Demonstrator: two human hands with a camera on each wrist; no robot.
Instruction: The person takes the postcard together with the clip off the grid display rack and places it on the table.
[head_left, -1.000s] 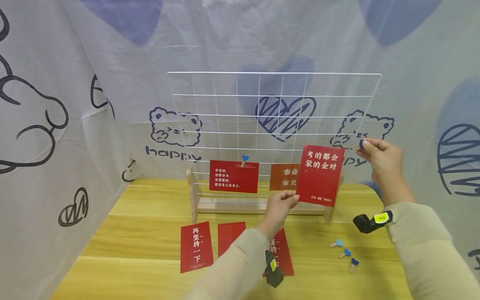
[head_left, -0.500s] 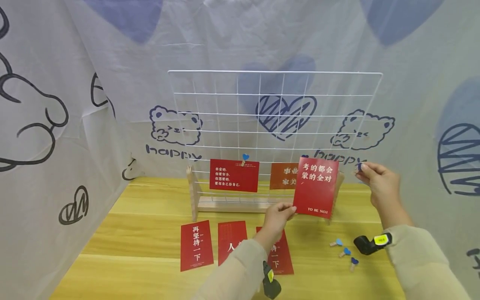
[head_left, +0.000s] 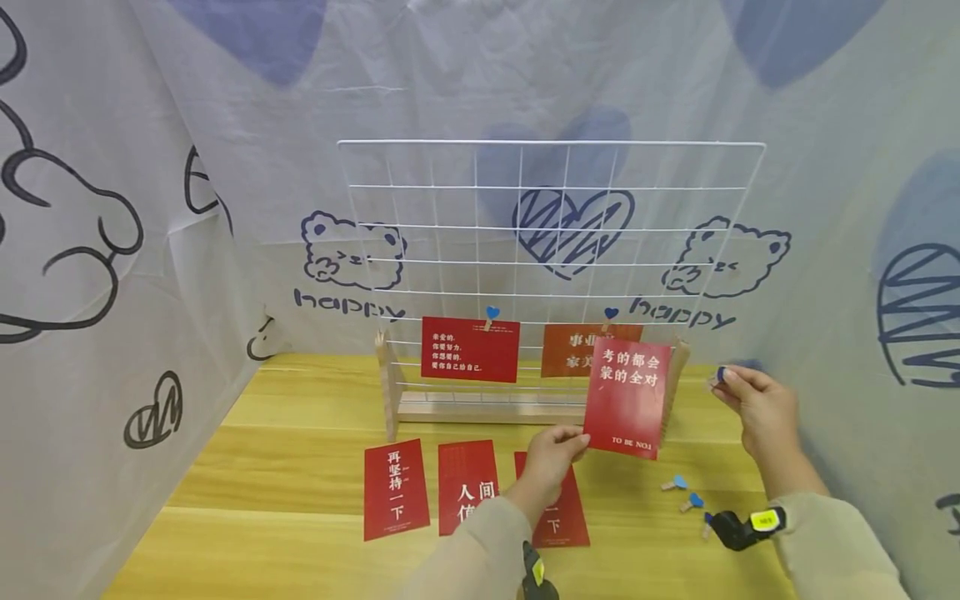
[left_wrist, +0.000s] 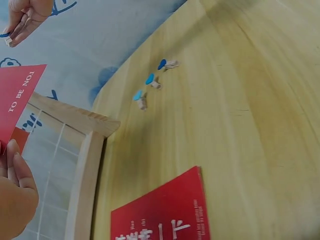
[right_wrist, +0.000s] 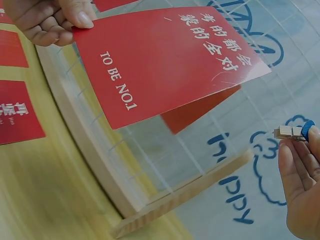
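The held tall red paper card (head_left: 628, 404) read 考的都会 蒙的全对 over TO BE NO.1. On the wide red paper card (head_left: 469, 350) ran the lines 亲爱的, 你要努力, 你想要的, 要你自己给自己; on the wide orange paper card (head_left: 567, 354), 事业 and 家 were legible, the rest partly covered. Lying flat, the left red paper card (head_left: 396, 492) said 再坚持一下, the middle red paper card (head_left: 465, 475) showed 人间, and the right red paper card (head_left: 573, 512) showed 一下. The white cloth backdrop (head_left: 270, 150) bore "happy" twice. Lettering on the small yellow rectangular label (head_left: 765, 521) was too small to read.
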